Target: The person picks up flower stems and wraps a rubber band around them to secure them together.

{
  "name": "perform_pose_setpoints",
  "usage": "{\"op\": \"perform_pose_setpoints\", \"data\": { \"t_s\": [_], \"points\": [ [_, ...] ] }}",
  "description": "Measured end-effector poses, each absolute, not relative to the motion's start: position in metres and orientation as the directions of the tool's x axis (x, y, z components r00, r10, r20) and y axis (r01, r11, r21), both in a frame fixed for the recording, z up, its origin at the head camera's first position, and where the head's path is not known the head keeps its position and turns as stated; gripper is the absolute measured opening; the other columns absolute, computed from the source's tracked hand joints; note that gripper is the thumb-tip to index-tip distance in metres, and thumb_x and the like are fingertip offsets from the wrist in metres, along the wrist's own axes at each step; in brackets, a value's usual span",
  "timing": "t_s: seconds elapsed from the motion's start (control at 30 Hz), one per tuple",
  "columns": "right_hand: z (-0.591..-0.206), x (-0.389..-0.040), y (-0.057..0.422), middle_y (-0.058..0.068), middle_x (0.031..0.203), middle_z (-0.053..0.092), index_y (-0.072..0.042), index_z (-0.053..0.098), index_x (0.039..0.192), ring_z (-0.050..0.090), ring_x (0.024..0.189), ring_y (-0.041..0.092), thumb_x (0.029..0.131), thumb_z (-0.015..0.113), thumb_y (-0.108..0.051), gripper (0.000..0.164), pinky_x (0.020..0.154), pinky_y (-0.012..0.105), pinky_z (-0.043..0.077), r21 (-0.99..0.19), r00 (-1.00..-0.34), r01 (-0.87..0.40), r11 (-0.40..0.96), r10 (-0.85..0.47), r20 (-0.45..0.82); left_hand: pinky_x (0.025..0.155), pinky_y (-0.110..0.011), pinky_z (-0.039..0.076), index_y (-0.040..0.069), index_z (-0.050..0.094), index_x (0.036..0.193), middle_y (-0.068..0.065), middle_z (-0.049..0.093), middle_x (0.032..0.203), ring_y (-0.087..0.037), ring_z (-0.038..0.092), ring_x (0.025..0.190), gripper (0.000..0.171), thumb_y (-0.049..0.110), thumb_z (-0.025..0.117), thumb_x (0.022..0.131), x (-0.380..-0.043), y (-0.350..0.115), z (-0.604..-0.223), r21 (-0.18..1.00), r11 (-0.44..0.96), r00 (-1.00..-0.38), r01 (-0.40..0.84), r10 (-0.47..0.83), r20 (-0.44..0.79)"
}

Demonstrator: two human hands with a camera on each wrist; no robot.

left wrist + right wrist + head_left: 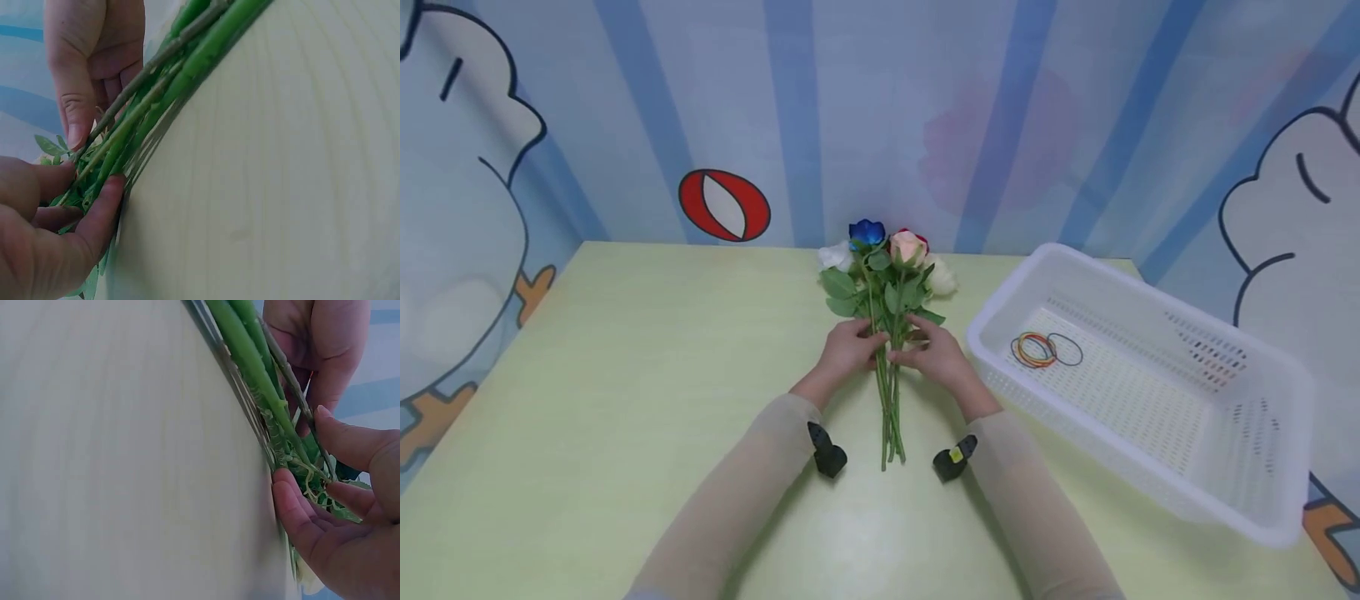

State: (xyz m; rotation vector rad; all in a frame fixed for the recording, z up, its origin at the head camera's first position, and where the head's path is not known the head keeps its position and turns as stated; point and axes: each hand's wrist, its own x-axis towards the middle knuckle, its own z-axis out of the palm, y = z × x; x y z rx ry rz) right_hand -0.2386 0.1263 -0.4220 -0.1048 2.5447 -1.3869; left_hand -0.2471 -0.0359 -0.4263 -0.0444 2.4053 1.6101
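Note:
A bunch of roses (891,287) lies on the table, blooms toward the wall and bare stems (889,408) toward the person. Its blooms are blue, peach, red, white and cream. From the left side, my left hand (847,348) holds the stems just below the leaves, thumb and fingers around them. My right hand (937,357) grips the same stretch from the right. In the left wrist view, the left fingers (103,215) touch the green stems (159,103). The right wrist view has the right hand (350,512) with thumb and fingertips at the stems (256,369).
A white plastic basket (1097,442) stands to the right, with several rubber bands (1036,350) on its bottom. The pale yellow table (647,375) meets a blue striped cartoon backdrop (865,108) at the back. Black wrist cameras (829,454) sit on both sleeves.

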Motion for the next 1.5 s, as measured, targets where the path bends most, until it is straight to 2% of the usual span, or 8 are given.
{"op": "perform_pose_setpoints", "data": {
  "t_s": [0.1,0.2,0.37,0.57,0.93,1.17,1.5],
  "points": [
    [-0.424,-0.24,0.126,0.017,0.139,0.05,-0.015,0.034,0.15,0.047,0.128,0.034,0.085,0.075,-0.025,0.077,0.093,0.047,0.049,-0.849,-0.969,0.056,0.525,-0.177,-0.173,0.063,-0.025,0.053,0.008,0.052,0.138,-0.018,0.064,0.114,-0.014,0.061,0.069,0.043,0.021,0.058,0.098,-0.247,-0.034,-0.428,0.916,0.367,-0.973,-0.159,0.097,-0.208],
    [-0.425,-0.241,0.125,0.016,0.138,0.051,-0.016,0.034,0.15,0.048,0.128,0.033,0.085,0.076,-0.024,0.077,0.094,0.047,0.048,-0.861,-0.969,0.066,0.504,-0.174,-0.175,0.062,-0.024,0.051,0.009,0.054,0.137,-0.016,0.065,0.112,-0.011,0.06,0.066,0.041,0.02,0.058,0.098,-0.246,-0.033,-0.43,0.929,0.324,-0.972,-0.178,0.089,-0.217],
    [-0.426,-0.24,0.126,0.017,0.139,0.05,-0.016,0.034,0.15,0.048,0.128,0.034,0.085,0.075,-0.022,0.077,0.095,0.048,0.048,-0.876,-0.968,0.071,0.478,-0.18,-0.177,0.067,-0.026,0.054,0.009,0.053,0.138,-0.016,0.064,0.118,-0.015,0.064,0.075,0.042,0.019,0.058,0.098,-0.245,-0.033,-0.431,0.942,0.27,-0.969,-0.197,0.091,-0.229],
    [-0.427,-0.241,0.125,0.017,0.14,0.05,-0.016,0.033,0.15,0.049,0.127,0.035,0.084,0.076,-0.021,0.079,0.097,0.048,0.047,-0.887,-0.966,0.072,0.457,-0.189,-0.176,0.071,-0.03,0.057,0.004,0.057,0.133,-0.017,0.064,0.119,-0.025,0.068,0.088,0.039,0.014,0.061,0.095,-0.244,-0.029,-0.434,0.96,0.221,-0.978,-0.173,0.077,-0.195],
    [-0.427,-0.242,0.123,0.018,0.14,0.048,-0.013,0.032,0.151,0.056,0.12,0.034,0.084,0.076,-0.012,0.08,0.098,0.047,0.046,-0.913,-0.966,0.08,0.401,-0.194,-0.17,0.076,-0.032,0.057,0.002,0.057,0.132,-0.02,0.065,0.117,-0.031,0.068,0.096,0.038,0.007,0.061,0.094,-0.244,-0.025,-0.436,0.974,0.135,-0.978,-0.181,0.077,-0.193],
    [-0.425,-0.24,0.122,0.019,0.142,0.046,-0.013,0.031,0.151,0.058,0.117,0.033,0.082,0.076,-0.006,0.083,0.097,0.044,0.048,-0.929,-0.966,0.088,0.359,-0.195,-0.167,0.082,-0.033,0.056,0.004,0.055,0.134,-0.02,0.064,0.12,-0.032,0.066,0.102,0.041,0.005,0.061,0.094,-0.244,-0.024,-0.438,0.98,0.078,-0.979,-0.184,0.08,-0.19],
    [-0.422,-0.238,0.121,0.016,0.142,0.048,-0.014,0.034,0.15,0.062,0.112,0.031,0.08,0.077,-0.006,0.082,0.095,0.041,0.05,-0.94,-0.972,0.074,0.333,-0.189,-0.143,0.091,-0.033,0.052,0.005,0.053,0.135,-0.019,0.062,0.124,-0.03,0.06,0.114,0.047,0.003,0.065,0.09,-0.243,-0.023,-0.437,0.986,0.024,-0.985,-0.168,0.034,-0.169]
  ]
}}
